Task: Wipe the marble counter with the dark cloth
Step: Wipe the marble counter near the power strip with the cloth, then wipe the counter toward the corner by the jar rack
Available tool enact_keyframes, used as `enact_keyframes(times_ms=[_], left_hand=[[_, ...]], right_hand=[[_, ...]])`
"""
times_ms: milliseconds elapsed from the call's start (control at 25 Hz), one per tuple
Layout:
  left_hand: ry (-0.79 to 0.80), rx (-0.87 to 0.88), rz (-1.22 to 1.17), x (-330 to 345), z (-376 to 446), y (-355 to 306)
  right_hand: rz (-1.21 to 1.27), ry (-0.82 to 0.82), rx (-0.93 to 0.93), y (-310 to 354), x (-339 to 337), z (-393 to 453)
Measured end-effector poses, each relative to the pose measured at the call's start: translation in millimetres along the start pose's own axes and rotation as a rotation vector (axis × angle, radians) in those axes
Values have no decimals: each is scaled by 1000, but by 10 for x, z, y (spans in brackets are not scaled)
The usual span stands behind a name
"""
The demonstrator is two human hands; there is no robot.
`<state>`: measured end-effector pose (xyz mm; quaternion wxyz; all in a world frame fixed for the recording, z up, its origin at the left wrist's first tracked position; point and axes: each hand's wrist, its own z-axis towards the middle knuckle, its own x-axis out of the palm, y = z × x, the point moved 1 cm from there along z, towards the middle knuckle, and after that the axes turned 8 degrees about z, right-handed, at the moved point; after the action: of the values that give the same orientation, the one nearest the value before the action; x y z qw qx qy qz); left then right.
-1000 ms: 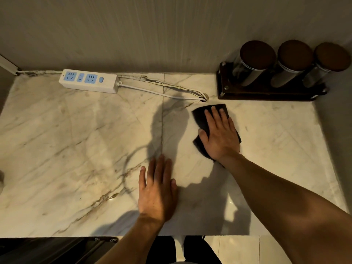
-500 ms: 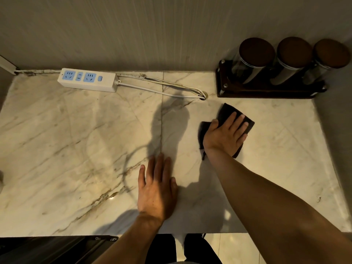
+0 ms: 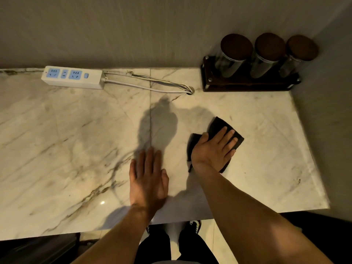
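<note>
The dark cloth [image 3: 219, 124] lies flat on the white veined marble counter [image 3: 76, 140], right of its middle. My right hand [image 3: 215, 149] presses down on the cloth with fingers spread and pointing up-right, covering most of it. My left hand [image 3: 147, 178] rests flat on the bare marble just left of the cloth, fingers together, holding nothing.
A white power strip [image 3: 73, 77] with its cable [image 3: 152, 86] lies along the back wall. A dark wooden rack [image 3: 245, 82] with three brown-lidded jars [image 3: 236, 52] stands in the back right corner. A wall borders the right side. The counter's front edge is near my body.
My right hand has slid the cloth from near the back, in front of the rack, to the right and toward me. My left hand has stayed in place.
</note>
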<state>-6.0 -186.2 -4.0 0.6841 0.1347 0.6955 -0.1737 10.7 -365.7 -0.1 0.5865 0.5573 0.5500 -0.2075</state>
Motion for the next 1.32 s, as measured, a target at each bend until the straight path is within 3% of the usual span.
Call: enact_keyframes(times_ms=[600, 960, 1320], left_hand=[[44, -2, 10, 92, -28, -8], [29, 13, -103, 13, 0, 24], [-46, 101, -97, -71, 87, -298]], right_hand=[[3, -20, -40, -623, -102, -742], [-93, -20, -353, -1090, -231, -840], [-273, 207, -939, -1647, -694, -369]])
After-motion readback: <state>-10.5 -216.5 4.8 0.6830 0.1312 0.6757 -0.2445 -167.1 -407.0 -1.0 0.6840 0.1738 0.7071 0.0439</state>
